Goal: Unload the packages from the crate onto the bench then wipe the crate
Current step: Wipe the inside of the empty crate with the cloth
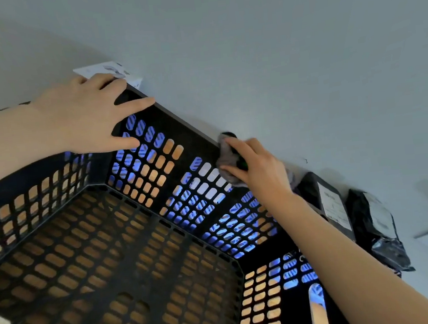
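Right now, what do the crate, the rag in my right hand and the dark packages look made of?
The crate looks like matte black moulded plastic: rigid walls, slotted grid. The rag gripped by the right hand looks like soft grey fabric, bunched; weave too blurred to tell. The dark packages look like glossy plastic film, crinkled with shiny creases, bearing white, probably paper, labels.

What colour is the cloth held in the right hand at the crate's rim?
The cloth is grey, best seen in the head view.

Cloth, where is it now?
Head view, right of centre: the right hand holds the grey cloth on the black crate, at its far rim.
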